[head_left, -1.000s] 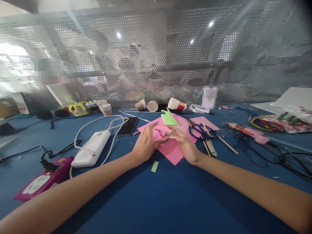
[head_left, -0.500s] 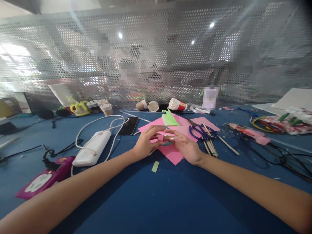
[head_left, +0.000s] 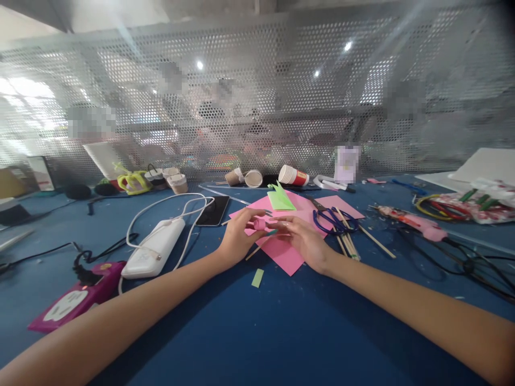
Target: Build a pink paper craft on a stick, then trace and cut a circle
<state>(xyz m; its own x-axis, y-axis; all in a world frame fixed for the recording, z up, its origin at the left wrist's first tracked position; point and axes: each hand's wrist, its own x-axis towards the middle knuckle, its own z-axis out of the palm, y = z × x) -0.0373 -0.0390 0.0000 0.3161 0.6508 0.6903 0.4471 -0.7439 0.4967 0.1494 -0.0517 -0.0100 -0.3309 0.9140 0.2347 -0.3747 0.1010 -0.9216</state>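
Observation:
A small pink curled paper strip (head_left: pixel 259 224) is pinched between the fingers of my left hand (head_left: pixel 236 239). My right hand (head_left: pixel 309 245) meets it from the other side, its fingertips on the strip's right end. Beneath both hands lie pink paper sheets (head_left: pixel 286 260), one corner pointing towards me. A thin wooden stick (head_left: pixel 253 252) pokes out under my left hand. Just beyond the fingers, a folded light-green paper piece (head_left: pixel 281 199) rests on the pink sheets. A small green paper strip (head_left: pixel 258 277) lies on the blue table nearer to me.
Blue-handled scissors (head_left: pixel 336 221) and several wooden sticks (head_left: pixel 349 244) lie right of my hands. A pink glue gun (head_left: pixel 422 225) is farther right. Leftward are a black phone (head_left: pixel 214 210), a white power bank (head_left: pixel 155 252) with its cable and a purple power strip (head_left: pixel 76 300). Paper cups (head_left: pixel 293 175) stand behind.
The pink strip has shifted slightly left and up with my fingers and now shows as a tighter curl. The view has tilted a little; the things on the table stay put.

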